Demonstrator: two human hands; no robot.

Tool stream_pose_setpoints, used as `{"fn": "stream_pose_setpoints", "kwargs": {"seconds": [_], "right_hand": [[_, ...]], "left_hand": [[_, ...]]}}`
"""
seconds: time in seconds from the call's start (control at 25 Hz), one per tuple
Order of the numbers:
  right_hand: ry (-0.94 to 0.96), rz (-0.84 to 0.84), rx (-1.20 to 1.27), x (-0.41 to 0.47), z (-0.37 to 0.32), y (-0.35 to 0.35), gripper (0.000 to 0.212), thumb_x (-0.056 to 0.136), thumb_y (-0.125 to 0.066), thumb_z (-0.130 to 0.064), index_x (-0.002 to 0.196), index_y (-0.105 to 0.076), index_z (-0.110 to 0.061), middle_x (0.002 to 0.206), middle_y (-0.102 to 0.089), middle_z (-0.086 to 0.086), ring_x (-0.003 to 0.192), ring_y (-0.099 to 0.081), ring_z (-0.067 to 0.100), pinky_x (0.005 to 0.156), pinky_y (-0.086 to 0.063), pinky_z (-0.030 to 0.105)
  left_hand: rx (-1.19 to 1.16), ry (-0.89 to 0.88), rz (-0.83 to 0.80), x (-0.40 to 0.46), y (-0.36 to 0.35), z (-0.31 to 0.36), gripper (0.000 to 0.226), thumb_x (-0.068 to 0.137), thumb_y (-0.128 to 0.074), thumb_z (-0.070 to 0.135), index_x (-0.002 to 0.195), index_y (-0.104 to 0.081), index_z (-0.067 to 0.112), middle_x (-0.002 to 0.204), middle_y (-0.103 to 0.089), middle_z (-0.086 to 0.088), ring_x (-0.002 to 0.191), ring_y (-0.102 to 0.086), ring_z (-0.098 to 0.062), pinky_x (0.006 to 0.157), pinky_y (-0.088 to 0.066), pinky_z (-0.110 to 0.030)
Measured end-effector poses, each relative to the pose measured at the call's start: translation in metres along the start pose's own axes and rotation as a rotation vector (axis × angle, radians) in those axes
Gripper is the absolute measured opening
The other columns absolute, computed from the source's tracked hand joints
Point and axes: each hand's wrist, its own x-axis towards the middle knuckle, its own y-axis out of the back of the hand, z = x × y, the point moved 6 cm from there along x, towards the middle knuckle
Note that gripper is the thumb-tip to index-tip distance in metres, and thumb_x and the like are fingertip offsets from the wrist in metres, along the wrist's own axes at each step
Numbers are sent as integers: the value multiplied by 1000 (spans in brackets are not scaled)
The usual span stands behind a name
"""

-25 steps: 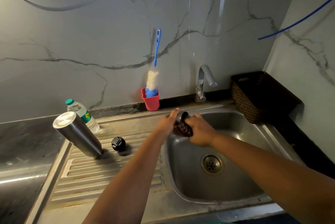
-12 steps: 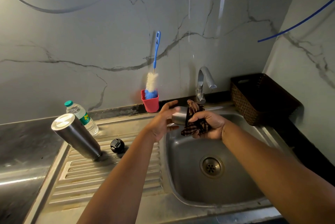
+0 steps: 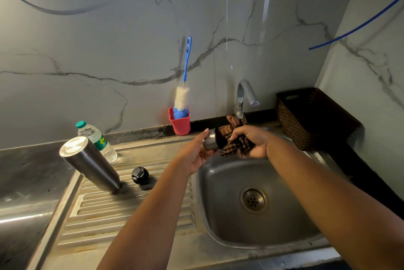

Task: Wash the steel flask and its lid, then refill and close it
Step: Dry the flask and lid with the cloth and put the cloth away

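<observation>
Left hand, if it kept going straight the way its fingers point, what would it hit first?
Likely the red cup holding the bottle brush: the left hand, gripping the steel cap, points up toward the back wall. Depth is unclear.

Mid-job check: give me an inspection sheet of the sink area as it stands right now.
Surface: stainless sink with ribbed drainboard; tap not running.
Job's things: steel flask inverted, tilted on the drainboard; black round stopper beside it; steel cup lid held over the basin.
Clutter: clear plastic bottle with green cap; blue-handled bottle brush in red holder; dark woven basket.
Grippers: left hand holds the lid; right hand grips brown checked cloth against it.
Cables: blue tube and clear tube along the walls.
Surroundings: marble-pattern walls.
</observation>
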Motion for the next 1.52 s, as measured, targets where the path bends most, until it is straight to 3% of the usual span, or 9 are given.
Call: {"fn": "stream_pose_setpoints", "kwargs": {"seconds": [0.2,0.44,0.68,0.84,1.08,1.16,1.28,1.36,1.52], "right_hand": [[52,-37,-368,0,1,-7,27,82,-65,-7,108,-59,-10,93,-65,12,86,-60,22,61,-46,27],[231,-97,-693,3,17,-20,44,79,-64,4,117,-56,-17,103,-63,7,93,-59,17,76,-53,29],[954,164,-2080,-3,13,-35,47,86,-63,-21,131,-51,-24,131,-49,0,124,-38,24,100,-37,42],[707,162,-1472,11,26,-22,66,79,-70,-15,138,-43,-22,130,-45,4,122,-41,23,104,-40,38],[408,73,-424,5,13,-20,33,78,-74,-5,98,-62,-29,99,-67,-2,103,-63,19,97,-51,41],[479,79,-508,-2,1,-21,31,79,-74,-8,95,-62,-32,97,-65,-4,101,-61,18,98,-50,42],[893,135,-1322,-11,-16,-33,30,76,-74,-18,104,-65,-22,104,-61,-4,103,-49,18,90,-48,38],[1115,195,-1774,-14,-16,-43,37,76,-73,-29,111,-64,-21,110,-62,-4,105,-46,21,87,-45,39],[951,277,-1649,-7,-19,-39,48,80,-70,-22,125,-56,-16,116,-57,1,111,-44,23,93,-44,36]], "left_hand": [[-10,-46,-39,-4,-15,-11,47,90,-68,33,125,-62,3,98,-70,-12,78,-67,-14,58,-55,-19],[111,-68,38,-2,-6,1,24,94,-59,35,100,-68,13,91,-74,-13,83,-71,-21,76,-58,-34],[236,27,110,-5,-5,-13,46,89,-65,47,112,-65,7,104,-72,-15,93,-68,-22,75,-56,-29],[250,-125,130,-6,-5,2,32,88,-69,40,100,-65,11,89,-67,-7,84,-64,-17,75,-52,-28],[114,-216,-93,-10,-10,13,20,96,-56,13,114,-65,13,112,-64,-18,104,-63,-32,74,-57,-36],[84,-216,-156,-10,-9,22,28,95,-55,15,122,-61,14,116,-63,-20,100,-64,-33,80,-56,-42],[138,-50,-102,-9,-6,28,52,89,-58,58,120,-61,15,110,-70,-16,94,-70,-31,85,-58,-46],[255,70,-74,-13,-9,26,53,88,-57,63,108,-62,14,86,-74,-12,77,-73,-23,69,-60,-35],[249,-81,28,-2,-14,34,42,86,-69,47,106,-63,10,96,-71,-11,88,-67,-20,74,-55,-30]]}}
